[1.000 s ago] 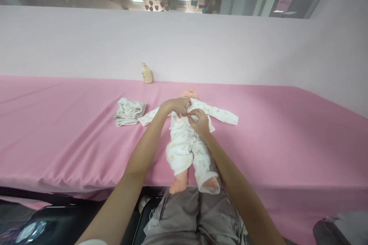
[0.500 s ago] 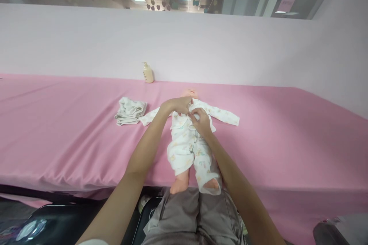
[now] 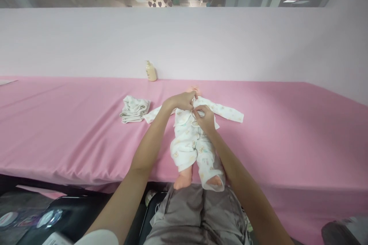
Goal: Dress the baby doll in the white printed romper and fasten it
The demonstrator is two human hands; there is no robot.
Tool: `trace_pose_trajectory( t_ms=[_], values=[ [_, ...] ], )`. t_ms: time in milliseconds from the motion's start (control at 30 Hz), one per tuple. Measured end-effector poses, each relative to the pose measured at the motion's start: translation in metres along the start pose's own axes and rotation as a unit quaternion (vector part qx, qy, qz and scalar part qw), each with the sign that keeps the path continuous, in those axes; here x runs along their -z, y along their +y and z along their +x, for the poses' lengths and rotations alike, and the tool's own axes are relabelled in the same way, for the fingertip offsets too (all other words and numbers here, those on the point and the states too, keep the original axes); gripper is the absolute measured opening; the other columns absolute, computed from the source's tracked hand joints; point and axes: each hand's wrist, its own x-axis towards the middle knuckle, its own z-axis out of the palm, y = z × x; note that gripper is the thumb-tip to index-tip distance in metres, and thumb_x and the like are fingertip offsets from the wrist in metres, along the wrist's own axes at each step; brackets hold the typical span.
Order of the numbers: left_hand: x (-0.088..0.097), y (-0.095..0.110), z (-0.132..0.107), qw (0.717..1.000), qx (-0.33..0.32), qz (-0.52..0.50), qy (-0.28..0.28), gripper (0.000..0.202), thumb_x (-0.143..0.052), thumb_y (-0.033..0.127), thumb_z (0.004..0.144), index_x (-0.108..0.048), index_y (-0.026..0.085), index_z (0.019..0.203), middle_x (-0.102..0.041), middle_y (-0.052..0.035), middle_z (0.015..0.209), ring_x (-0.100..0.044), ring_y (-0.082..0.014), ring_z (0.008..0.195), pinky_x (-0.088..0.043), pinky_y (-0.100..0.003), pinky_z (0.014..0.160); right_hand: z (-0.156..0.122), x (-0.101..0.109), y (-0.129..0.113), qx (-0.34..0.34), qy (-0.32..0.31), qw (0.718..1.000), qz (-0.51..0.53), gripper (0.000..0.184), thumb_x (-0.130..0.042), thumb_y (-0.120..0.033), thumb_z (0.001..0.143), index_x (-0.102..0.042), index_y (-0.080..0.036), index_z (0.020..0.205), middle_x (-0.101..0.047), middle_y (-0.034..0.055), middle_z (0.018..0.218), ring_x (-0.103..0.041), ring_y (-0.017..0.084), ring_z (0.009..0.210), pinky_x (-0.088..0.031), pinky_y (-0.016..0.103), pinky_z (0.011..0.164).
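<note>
A baby doll (image 3: 184, 180) lies on its back with its feet toward me, dressed in a white patterned top (image 3: 227, 113) and matching trousers (image 3: 184, 149). Over its chest, my left hand (image 3: 184, 100) pinches the front of the top from above. Close against it, my right hand (image 3: 205, 118) pinches the same spot with thumb and forefinger. The bit of cloth between the fingertips is too small to make out in detail. Both sleeves spread outward. One foot pokes out bare; the other sits inside a trouser leg. My hands hide much of the doll's chest.
A folded pale cloth (image 3: 134, 110) lies left of the doll on the pink sheet (image 3: 287, 141). Against the white wall (image 3: 201, 42) stands a cream pump bottle (image 3: 151, 71). A black chair (image 3: 71, 214) is below the table edge at left.
The view has shifted slightly, so everything sits a little further right. Both hands stay together at the doll's chest, with the fingers slightly rearranged.
</note>
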Motion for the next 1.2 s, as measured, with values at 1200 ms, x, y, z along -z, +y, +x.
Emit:
trace_pose_trajectory(
  t_ms=[1200],
  values=[
    [-0.01, -0.004, 0.015, 0.996, -0.051, 0.062, -0.032, 0.043, -0.055, 0.018, 0.063, -0.053, 0.021, 0.105, -0.065, -0.0031, 0.092, -0.06, -0.019, 0.08, -0.043, -0.024, 0.061, 0.0, -0.001, 0.003, -0.041, -0.037, 0.998, -0.018, 0.014, -0.062, -0.021, 0.069, -0.052, -0.022, 0.079, -0.063, -0.0015, 0.072, -0.06, 0.018, 0.074, -0.045, 0.032, 0.073]
  ],
)
